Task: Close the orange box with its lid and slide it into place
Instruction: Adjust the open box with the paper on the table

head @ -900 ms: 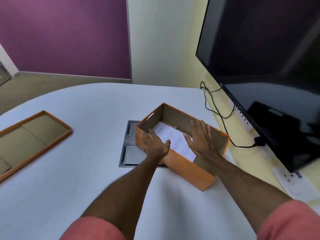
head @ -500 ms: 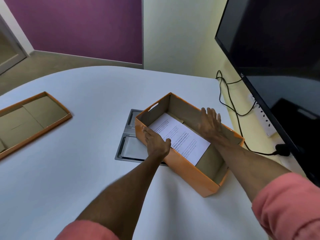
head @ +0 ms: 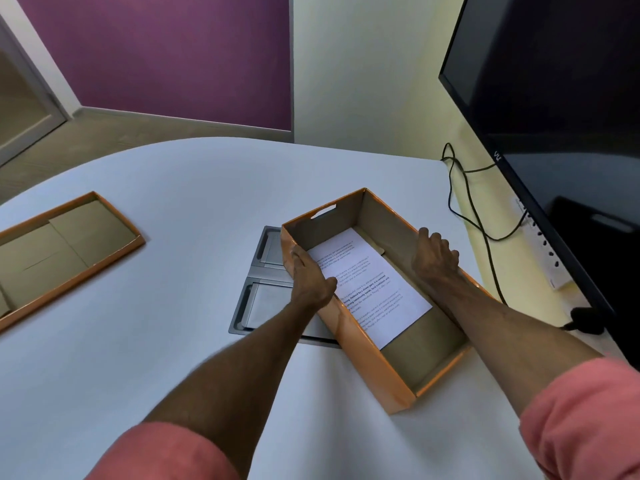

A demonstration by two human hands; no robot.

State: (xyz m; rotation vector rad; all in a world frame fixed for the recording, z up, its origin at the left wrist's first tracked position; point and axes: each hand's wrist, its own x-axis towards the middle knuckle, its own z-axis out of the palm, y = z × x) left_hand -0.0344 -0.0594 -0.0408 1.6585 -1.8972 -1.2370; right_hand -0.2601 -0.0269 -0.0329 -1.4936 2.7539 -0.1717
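Observation:
The orange box (head: 363,355) stands open on the white table, right of centre, with a printed sheet of paper (head: 370,282) lying flat inside. My left hand (head: 310,275) grips the box's left long wall, thumb inside. My right hand (head: 434,258) is curled over the right long wall. The orange lid (head: 59,251) lies upside down at the table's left edge, well apart from the box and from both hands.
A grey metal cable hatch (head: 258,299) is set in the table, partly under the box. A large black screen (head: 561,133) stands along the right, with a black cable (head: 464,209) and a white power strip (head: 545,251) below it.
My right hand has come out from inside the box and now grips its right wall. The left hand stays on the left wall. The view has shifted closer and to the left.

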